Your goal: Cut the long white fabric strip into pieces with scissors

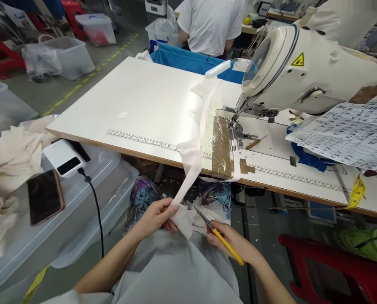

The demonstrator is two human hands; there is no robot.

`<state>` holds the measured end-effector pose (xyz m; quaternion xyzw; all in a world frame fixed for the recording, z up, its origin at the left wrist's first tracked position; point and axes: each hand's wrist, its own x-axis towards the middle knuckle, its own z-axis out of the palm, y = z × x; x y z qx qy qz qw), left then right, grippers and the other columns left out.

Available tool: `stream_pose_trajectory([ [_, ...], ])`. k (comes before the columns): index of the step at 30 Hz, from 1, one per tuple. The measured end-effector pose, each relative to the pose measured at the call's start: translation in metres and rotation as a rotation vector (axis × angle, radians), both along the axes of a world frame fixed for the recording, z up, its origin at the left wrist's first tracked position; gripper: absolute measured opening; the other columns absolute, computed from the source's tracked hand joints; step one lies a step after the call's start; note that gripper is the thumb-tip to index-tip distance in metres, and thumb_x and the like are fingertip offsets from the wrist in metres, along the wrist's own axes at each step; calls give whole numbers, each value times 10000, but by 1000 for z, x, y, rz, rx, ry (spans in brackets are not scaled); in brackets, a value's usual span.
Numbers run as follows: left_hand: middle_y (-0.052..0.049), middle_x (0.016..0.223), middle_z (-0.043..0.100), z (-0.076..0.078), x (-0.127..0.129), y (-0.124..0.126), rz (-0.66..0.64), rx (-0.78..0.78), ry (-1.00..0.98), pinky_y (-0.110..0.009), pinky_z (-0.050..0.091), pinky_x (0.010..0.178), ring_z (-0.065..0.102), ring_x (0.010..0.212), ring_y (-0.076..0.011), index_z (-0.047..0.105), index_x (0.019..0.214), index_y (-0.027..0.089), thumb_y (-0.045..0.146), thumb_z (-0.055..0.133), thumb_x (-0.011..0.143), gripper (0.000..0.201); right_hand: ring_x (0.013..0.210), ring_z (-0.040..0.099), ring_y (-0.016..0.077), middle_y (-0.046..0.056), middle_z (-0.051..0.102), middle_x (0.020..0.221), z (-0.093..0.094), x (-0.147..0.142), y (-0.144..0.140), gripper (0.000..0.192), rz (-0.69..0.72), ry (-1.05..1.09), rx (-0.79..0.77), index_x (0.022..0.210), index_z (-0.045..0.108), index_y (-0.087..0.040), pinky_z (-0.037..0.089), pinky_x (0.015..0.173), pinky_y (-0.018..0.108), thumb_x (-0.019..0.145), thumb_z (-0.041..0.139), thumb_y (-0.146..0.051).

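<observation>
My left hand (159,216) pinches the near end of a long pale fabric strip (191,162) above my lap. From there the strip runs up over the table edge and across the white tabletop, beside the sewing machine (297,76). My right hand (231,238) is closed around yellow-handled scissors (223,240), whose metal blades point up and left toward the cloth. The blade tips are close to the fabric; whether they touch it I cannot tell. More pale cloth (215,211) lies on my lap, partly behind the scissors.
A power bank (65,158) with a black cable and a phone (45,197) rest on a plastic bin at left, beside heaped fabric (8,169). At right are handwritten sheets (346,131), a yellow tape measure (356,192) and a red stool (330,261). A person (212,25) sits beyond the table.
</observation>
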<state>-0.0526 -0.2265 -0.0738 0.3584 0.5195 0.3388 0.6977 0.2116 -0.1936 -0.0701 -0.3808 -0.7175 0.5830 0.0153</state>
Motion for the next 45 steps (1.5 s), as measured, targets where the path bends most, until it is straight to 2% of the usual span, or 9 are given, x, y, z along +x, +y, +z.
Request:
stream_pose_trajectory([
  [3, -47, 616, 659, 0, -2, 3, -7, 17, 10, -180, 431, 429, 671, 584, -175, 623, 842, 124, 587, 639, 772, 469, 582, 326, 112, -44, 361, 642, 1, -11, 19, 436, 110, -69, 110, 696, 365, -213, 281, 501, 228, 889, 476, -588],
  [8, -82, 693, 699, 3, -4, 5, -4, -43, -79, -195, 483, 450, 708, 635, -207, 586, 860, 132, 586, 660, 760, 470, 550, 328, 102, -52, 366, 603, 3, -27, 38, 481, 234, -114, 167, 658, 374, -205, 233, 489, 232, 872, 475, -624],
  [14, -69, 683, 693, 0, -2, 4, 55, -71, -106, -180, 467, 425, 703, 597, -195, 581, 831, 130, 583, 681, 742, 473, 535, 321, 96, -59, 354, 578, -1, -35, 44, 495, 259, -94, 191, 638, 380, -201, 241, 495, 228, 869, 468, -630],
  [23, -64, 628, 676, -2, -3, 6, 90, -90, -124, -181, 464, 442, 703, 612, -200, 621, 792, 113, 566, 720, 709, 471, 512, 340, 118, -25, 446, 576, 9, -44, 41, 489, 234, -329, 521, 642, 417, -213, 213, 497, 244, 851, 477, -651],
  [32, -54, 589, 665, -6, -7, 5, 89, -87, -173, -183, 453, 435, 678, 545, -175, 622, 759, 119, 545, 724, 714, 441, 473, 347, 113, -22, 418, 518, 2, -46, 39, 536, 176, -309, 549, 593, 409, -211, 206, 485, 243, 851, 449, -679],
  [38, -55, 549, 657, -7, -7, 6, 66, -94, -173, -189, 444, 440, 665, 527, -172, 608, 737, 126, 544, 722, 711, 434, 539, 472, 150, 24, 538, 601, 6, -54, 43, 516, 235, -347, 611, 654, 488, -201, 217, 504, 257, 849, 467, -679],
  [42, -58, 539, 655, -8, -5, 4, 58, -101, -165, -193, 435, 443, 643, 504, -160, 594, 738, 133, 568, 699, 716, 448, 497, 424, 130, 2, 490, 552, 3, -59, 46, 525, 228, -345, 578, 609, 448, -206, 195, 492, 257, 839, 489, -676],
  [45, -65, 577, 666, -8, -14, 4, -14, -86, -68, -218, 444, 480, 631, 510, -161, 604, 819, 131, 589, 617, 778, 460, 473, 369, 118, -21, 429, 517, -2, -55, 44, 521, 175, -330, 556, 580, 399, -213, 185, 487, 255, 828, 508, -659],
])
